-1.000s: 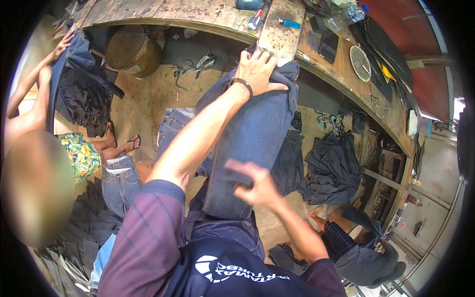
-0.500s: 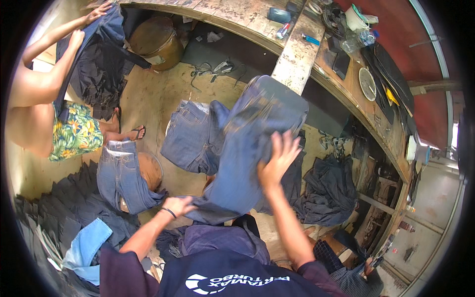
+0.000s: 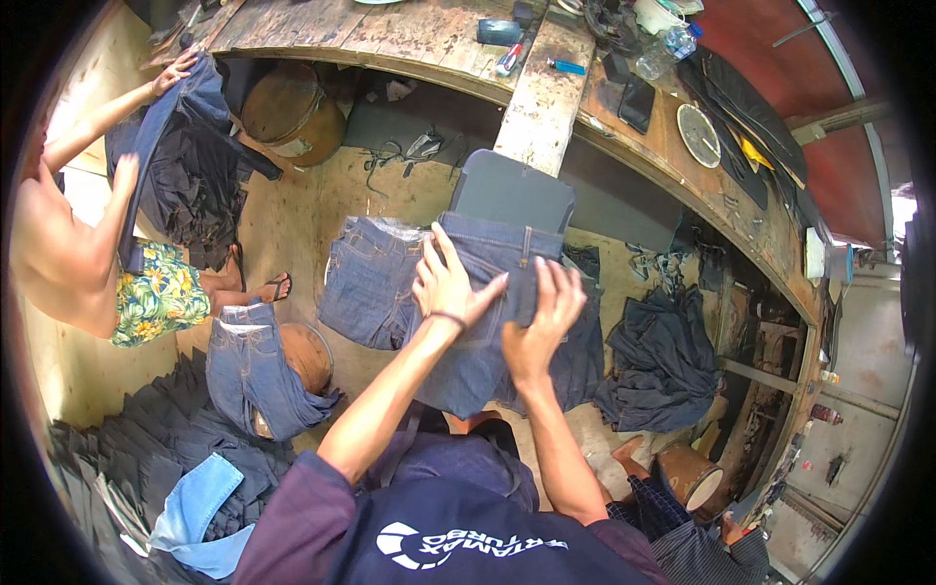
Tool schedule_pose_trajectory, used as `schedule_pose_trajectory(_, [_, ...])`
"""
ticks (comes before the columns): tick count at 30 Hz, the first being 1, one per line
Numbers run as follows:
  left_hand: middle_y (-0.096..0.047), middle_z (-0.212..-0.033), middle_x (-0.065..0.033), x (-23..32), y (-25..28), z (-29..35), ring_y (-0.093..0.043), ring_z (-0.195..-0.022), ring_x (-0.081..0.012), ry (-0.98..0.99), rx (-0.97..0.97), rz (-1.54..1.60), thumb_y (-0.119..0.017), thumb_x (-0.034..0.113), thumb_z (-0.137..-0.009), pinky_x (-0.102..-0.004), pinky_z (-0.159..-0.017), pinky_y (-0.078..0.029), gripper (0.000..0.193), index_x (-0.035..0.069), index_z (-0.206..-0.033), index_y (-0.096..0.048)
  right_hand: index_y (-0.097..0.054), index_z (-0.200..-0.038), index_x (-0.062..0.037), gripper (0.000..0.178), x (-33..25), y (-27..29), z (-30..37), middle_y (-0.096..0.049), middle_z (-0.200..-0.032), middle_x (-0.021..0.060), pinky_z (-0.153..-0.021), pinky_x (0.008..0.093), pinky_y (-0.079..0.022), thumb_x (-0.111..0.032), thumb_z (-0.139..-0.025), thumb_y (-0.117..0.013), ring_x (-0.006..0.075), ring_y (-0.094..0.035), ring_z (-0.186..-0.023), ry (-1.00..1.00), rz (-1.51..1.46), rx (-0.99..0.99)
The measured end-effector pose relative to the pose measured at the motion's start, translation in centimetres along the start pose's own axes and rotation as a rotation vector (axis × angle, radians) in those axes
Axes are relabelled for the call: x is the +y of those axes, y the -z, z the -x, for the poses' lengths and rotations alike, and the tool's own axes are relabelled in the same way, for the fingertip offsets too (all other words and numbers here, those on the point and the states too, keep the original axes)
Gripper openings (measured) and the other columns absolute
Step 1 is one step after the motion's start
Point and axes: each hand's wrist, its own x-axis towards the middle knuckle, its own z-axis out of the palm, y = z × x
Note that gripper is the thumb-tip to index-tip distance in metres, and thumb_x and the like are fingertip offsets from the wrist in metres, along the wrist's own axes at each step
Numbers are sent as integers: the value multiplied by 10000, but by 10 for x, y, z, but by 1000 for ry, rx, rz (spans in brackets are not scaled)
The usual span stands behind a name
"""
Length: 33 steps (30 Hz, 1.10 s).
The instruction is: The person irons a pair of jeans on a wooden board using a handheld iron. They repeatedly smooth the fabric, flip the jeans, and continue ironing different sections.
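Jeans (image 3: 487,322): blue denim cloth, matt, coarse weave, stitched seams. Board (image 3: 514,190) beneath: dark, smooth, matt. Bench (image 3: 546,107): bare wood, rough, worn, stained. Barrel (image 3: 292,112): rusty, dull metal.

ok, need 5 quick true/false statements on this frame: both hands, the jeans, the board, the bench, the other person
1. Both the left hand and the right hand lie on the blue denim jeans. True.
2. The jeans lie flat on the floor. False: they hang over the dark padded board.
3. A round white clock face lies on the worn wooden workbench. True.
4. The right hand holds scissors. False: it holds no tool.
5. The other person handles dark fabric. True.
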Motion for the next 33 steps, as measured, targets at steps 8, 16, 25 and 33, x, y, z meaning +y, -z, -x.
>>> schedule_pose_trajectory(8, [-117, -1846, -243, 31, 2, -95, -75, -1712, -445, -575, 325, -203, -724, 876, -820, -797, -1294, -47, 1326, 150, -1793, -192, -501, -1624, -115, 807, 103, -76, -98, -501, -1558, 245, -1250, 580, -380, -12, -879, -794, 489, -458, -1485, -23, -230, 129])
schedule_pose_trajectory(16, [-89, -1855, -241, 113, 4, -189, -116, -1715, -422, -392, 153, -309, -716, 1010, -662, -784, -1297, -120, 1532, 185, -1807, -118, -692, -1494, -23, 756, 56, 3, -119, -680, -1550, 180, -1263, 455, -444, 151, -759, -694, 323, -609, -1484, 52, -570, -222])
schedule_pose_trajectory(25, [-427, -1687, -216, 120, 8, -216, -253, -1660, -414, -706, 326, -295, -756, 874, -785, -730, -1331, -90, 1298, 63, -1720, -364, -774, -1353, -38, 631, 103, -37, -150, -774, -1373, 166, -1161, 459, -542, -178, -767, -960, 339, -707, -1350, 243, -546, -529])
schedule_pose_trajectory(33, [-768, -985, -132, 156, 12, -261, -715, -1111, -314, -842, 209, -315, -713, 789, -898, -552, -1031, -508, 702, 110, -1058, -786, -771, -1353, -32, 618, 102, -31, -148, -773, -1377, 167, -1168, 472, -534, -121, -764, -938, 340, -707, -1352, 192, -573, -578])
